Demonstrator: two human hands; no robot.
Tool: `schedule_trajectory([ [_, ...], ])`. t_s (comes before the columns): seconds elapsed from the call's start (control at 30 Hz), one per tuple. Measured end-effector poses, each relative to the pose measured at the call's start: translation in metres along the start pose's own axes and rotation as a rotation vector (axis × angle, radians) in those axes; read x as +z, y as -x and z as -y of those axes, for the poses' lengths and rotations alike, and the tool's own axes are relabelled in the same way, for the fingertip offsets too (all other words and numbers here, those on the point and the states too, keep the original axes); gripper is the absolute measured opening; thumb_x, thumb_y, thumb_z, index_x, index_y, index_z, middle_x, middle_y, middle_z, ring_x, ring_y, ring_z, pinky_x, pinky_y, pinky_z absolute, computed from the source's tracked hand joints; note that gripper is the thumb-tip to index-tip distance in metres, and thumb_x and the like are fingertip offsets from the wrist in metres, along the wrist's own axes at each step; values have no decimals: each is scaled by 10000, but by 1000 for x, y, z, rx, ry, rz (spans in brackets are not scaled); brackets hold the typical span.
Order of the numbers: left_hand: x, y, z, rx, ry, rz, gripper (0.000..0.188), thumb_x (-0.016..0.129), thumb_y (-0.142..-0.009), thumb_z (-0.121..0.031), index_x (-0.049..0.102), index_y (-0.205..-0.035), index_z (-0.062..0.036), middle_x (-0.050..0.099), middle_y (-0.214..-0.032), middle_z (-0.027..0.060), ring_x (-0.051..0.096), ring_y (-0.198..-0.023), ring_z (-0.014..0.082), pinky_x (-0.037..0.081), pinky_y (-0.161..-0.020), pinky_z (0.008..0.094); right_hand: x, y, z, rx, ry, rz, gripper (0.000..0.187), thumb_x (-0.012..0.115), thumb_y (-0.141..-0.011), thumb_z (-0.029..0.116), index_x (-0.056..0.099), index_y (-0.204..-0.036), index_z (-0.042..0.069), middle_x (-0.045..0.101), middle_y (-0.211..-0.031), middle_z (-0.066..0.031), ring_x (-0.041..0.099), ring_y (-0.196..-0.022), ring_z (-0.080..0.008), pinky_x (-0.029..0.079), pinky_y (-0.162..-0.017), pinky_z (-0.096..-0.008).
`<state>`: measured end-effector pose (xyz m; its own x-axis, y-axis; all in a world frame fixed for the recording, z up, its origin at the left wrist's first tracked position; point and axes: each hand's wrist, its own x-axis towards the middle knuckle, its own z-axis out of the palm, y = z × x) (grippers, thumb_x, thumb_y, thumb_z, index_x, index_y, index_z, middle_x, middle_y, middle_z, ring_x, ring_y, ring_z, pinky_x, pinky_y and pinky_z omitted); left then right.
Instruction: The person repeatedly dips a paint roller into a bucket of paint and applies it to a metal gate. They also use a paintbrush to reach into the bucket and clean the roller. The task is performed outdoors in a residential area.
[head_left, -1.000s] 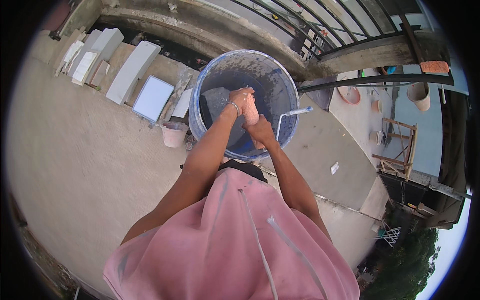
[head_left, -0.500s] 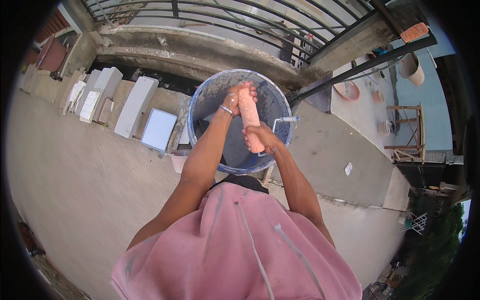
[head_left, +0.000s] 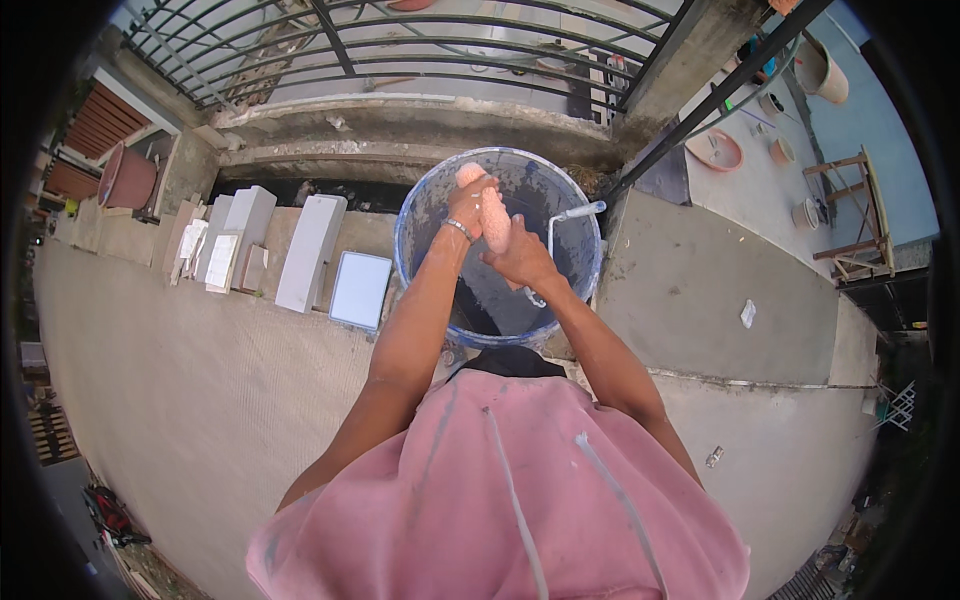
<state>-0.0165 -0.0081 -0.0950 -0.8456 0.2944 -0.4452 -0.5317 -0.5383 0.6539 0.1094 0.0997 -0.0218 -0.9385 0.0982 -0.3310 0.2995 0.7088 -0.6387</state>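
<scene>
A salmon-pink, rough-surfaced paint roller [head_left: 494,220] is gripped in both my hands over the mouth of a blue-rimmed drum [head_left: 405,232]. My left hand [head_left: 465,207] wraps round its far part, with the far end showing past the fingers. Lower down, my right hand [head_left: 524,258] closes round the near part and covers most of that end. From beside my right hand a bent metal rod leads up to a pale handle [head_left: 580,211], which reaches across the drum's right rim. Dark grey stains coat the drum's inside.
Left of the drum stand a white rectangular lid or board [head_left: 360,290] and several grey blocks [head_left: 310,252]. Beyond lie a low concrete ledge [head_left: 400,122] and a black metal railing [head_left: 345,45]. A wooden stand [head_left: 860,215] and buckets [head_left: 820,72] are at the far right.
My left hand has slid down a little from the roller's far end, baring its tip. My right hand has shifted its grip and covers the near end. The whole view has shifted.
</scene>
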Motion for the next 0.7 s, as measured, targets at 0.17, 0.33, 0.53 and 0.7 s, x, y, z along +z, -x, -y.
schedule_trajectory([
  [0.17, 56, 9, -65, -21, 255, 599, 228, 671, -866, -127, 575, -1058, -51, 559, -787, 36, 551, -683, 163, 504, -636, 359, -47, -8, -5, 50, -1100, 586, 600, 739, -877, 314, 461, -1284, -29, 652, -1126, -278, 714, -996, -367, 569, -942, -478],
  [0.33, 96, 6, -81, -135, 248, 861, 273, 681, -848, -160, 561, -1076, -67, 541, -821, 28, 518, -686, 141, 480, -653, 356, -34, -19, -11, -143, -1449, 742, 286, 684, -873, 153, 552, -1086, 13, 621, -769, -100, 679, -711, -238, 597, -643, -406],
  [0.53, 91, -5, -78, -18, 58, 552, 196, 683, -880, -153, 574, -1026, -80, 569, -811, 46, 556, -677, 153, 513, -612, 349, -27, -20, 7, -34, -1184, 280, 162, 669, -850, 113, 591, -905, -17, 606, -665, -82, 606, -509, -188, 488, -440, -338],
  [0.7, 89, -11, -78, 139, -159, 330, 109, 660, -903, -138, 602, -965, -69, 599, -783, 56, 593, -645, 173, 522, -554, 347, -13, -38, -2, -136, -997, 92, 261, 702, -818, 148, 598, -971, -38, 659, -727, -130, 641, -537, -201, 511, -469, -349],
])
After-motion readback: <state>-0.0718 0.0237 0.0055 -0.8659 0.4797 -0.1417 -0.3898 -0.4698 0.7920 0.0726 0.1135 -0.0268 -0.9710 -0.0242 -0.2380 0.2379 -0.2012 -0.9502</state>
